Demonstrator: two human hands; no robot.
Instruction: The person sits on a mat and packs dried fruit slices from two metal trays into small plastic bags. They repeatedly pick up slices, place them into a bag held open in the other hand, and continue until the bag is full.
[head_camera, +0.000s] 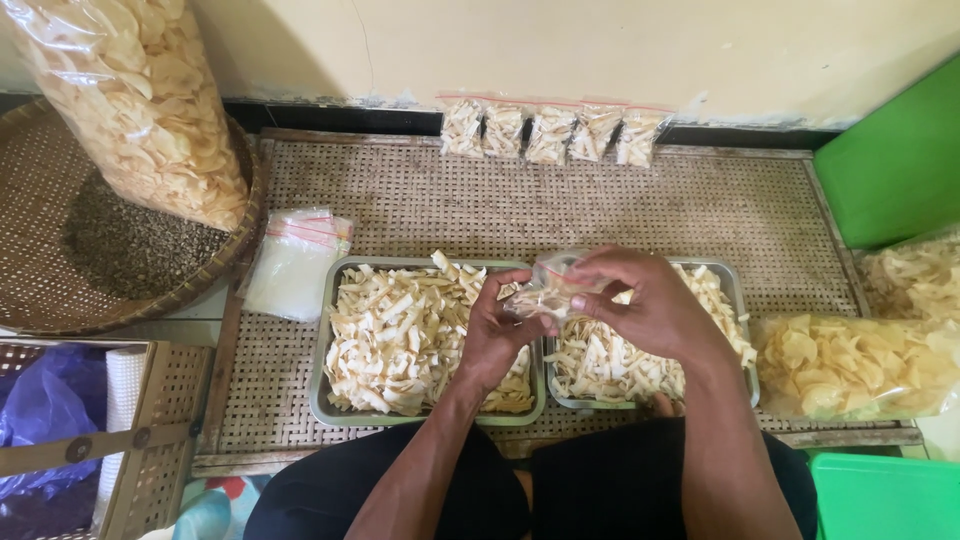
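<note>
Both my hands hold one small clear plastic bag (545, 292) partly filled with pale chips, above the gap between two metal trays. My left hand (497, 330) grips it from below and the left. My right hand (640, 300) pinches its top from the right. The left tray (330, 345) is full of pale cut chips. The right tray (742, 300), also holding chips, is partly hidden by my right hand and forearm.
Several filled small bags (550, 132) lean in a row against the wall. A stack of empty clear bags (293, 262) lies left of the trays. A tall chip bag (145, 100) stands in a round woven basket (40, 215). More big chip bags (860, 365) lie right, by green boxes (895, 165).
</note>
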